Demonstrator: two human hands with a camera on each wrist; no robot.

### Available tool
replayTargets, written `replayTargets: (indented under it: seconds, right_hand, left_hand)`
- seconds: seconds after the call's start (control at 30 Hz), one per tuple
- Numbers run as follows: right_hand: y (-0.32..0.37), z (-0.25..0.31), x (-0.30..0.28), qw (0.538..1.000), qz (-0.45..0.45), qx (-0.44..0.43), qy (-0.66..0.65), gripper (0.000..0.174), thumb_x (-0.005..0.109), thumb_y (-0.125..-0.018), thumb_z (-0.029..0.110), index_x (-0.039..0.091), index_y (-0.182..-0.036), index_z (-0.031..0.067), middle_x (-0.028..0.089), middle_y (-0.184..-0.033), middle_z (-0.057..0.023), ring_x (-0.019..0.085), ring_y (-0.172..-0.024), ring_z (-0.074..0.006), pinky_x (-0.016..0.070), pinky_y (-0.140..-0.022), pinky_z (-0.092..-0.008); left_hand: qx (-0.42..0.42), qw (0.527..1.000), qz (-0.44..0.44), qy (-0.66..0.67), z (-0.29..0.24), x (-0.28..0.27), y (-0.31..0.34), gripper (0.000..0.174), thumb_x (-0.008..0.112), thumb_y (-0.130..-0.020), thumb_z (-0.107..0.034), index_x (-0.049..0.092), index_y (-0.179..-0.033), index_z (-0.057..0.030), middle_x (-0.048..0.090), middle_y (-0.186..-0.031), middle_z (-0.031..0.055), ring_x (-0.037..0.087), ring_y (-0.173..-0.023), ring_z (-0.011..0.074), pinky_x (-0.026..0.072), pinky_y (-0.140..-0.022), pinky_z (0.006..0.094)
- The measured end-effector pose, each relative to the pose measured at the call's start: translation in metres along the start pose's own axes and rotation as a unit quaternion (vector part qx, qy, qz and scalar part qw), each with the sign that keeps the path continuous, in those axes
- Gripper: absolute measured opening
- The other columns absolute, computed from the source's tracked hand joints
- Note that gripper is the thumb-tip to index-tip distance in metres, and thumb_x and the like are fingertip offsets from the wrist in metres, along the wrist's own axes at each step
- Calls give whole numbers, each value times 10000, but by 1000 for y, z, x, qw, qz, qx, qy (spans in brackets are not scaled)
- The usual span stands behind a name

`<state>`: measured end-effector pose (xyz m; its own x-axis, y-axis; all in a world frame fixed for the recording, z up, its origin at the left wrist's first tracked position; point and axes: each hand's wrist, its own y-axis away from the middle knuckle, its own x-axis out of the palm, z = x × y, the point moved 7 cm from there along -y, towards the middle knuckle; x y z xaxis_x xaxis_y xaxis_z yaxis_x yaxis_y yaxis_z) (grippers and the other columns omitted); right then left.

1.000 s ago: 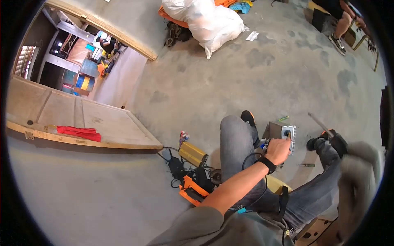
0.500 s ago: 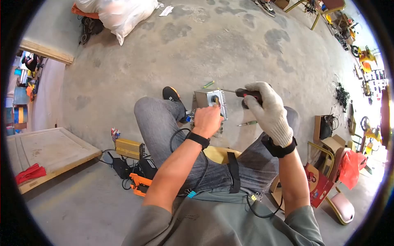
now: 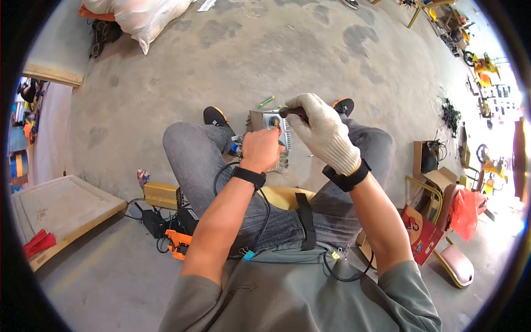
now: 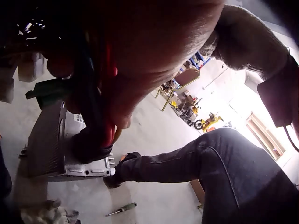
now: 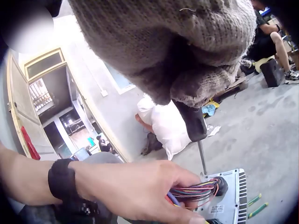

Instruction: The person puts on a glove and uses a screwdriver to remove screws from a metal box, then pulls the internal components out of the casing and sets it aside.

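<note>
My bare left hand (image 3: 260,149) grips a bundle of coloured wires (image 5: 194,192) that comes out of a round black connector on a finned metal box (image 5: 229,205). That box (image 3: 286,133) stands on the floor between the feet. In a knitted white glove, my right hand (image 3: 326,133) holds a screwdriver by its dark handle (image 5: 190,122). Its shaft points down at the box's face beside the wires in the right wrist view; whether the tip touches is unclear. From the left wrist, the box (image 4: 46,144) lies beyond the fingers, partly covered by the dark cable and connector.
A loose screwdriver (image 4: 122,208) lies on the floor near the box, with green-yellow pieces (image 3: 266,102) beyond it. At the left are a gold box (image 3: 162,195), black adapters and an orange item (image 3: 178,243). Cartons and a chair with a red bag (image 3: 464,213) stand right.
The head view has swung to the right. My right hand has come in from the right with the screwdriver and is now close above the box. The left hand stays at the wires.
</note>
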<state>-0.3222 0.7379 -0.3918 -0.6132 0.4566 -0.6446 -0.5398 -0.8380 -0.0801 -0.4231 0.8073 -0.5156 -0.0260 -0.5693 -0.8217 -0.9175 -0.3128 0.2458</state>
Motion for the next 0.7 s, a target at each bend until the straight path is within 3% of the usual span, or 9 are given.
replayTargets:
  seconds: [0.13,0.2,0.33,0.63,0.7]
  right_hand:
    - [-2,-1,4,1000,-3,1,2,198,644,-878,111,616,-1053,22,645,-985,-179,659,-910,-357,530,-786,-414]
    - [-3,-3,6,999,0,-6,49,186,641,-884,63,634,-1066,21,686,-979,-152,697,-901,-288,548,-793,-354]
    - [-2,-5,6,999,-6,-5,31,179,649,-878,65,635,-1051,25,683,-975,-146,696,-900,-290,548,-791,-356]
    - [-1,-3,5,999,-16,-13,45,188,644,-869,47,625,-1054,19,668,-972,-157,680,-898,-322,541,-778,-372]
    - [-1,-7,7,999,-1,-2,32,221,649,-880,153,611,-1069,46,643,-998,-169,648,-930,-365,526,-802,-435]
  left_hand:
    - [-11,1000,15,-5,2,2,-2,364,776,-799,-303,661,-1030,-47,715,-880,165,686,-866,362,524,-736,483]
    - [-15,1000,20,-9,2,4,-2,364,775,-799,-303,661,-1030,-47,716,-883,163,685,-871,364,523,-737,483]
    - [-10,1000,23,-10,1,3,-2,365,773,-801,-311,663,-1025,-44,717,-889,167,685,-873,367,524,-737,480]
    - [-8,1000,19,-15,0,2,-1,371,771,-801,-314,662,-1025,-41,717,-890,172,684,-870,373,524,-740,484]
    - [-6,1000,18,-12,0,1,-1,371,771,-802,-312,662,-1031,-41,717,-892,173,683,-874,373,524,-745,483]
